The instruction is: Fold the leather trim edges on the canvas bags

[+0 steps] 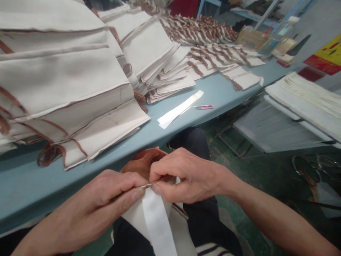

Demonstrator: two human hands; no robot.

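Observation:
Over my lap, a cream-and-brown fabric piece (133, 213) hangs between my hands, its brown side (144, 161) folded up behind them. My left hand (112, 197) pinches the seam edge between thumb and fingers. Close beside it, my right hand (183, 176) has thumb and forefinger closed on the same edge. A white strip (160, 224) runs down from just below the fingertips, across the front of the cream fabric. How the strip is attached at its top is hidden by the fingers.
On the blue-covered table (117, 153) lie tall piles of cream panels (80, 74) with brown straps, white strips (179, 108) and pink-handled thread snips (204, 106). A carton (250, 39) and a clear bottle (286, 30) stand farther back. At right is a stack of pale sheets (306, 96).

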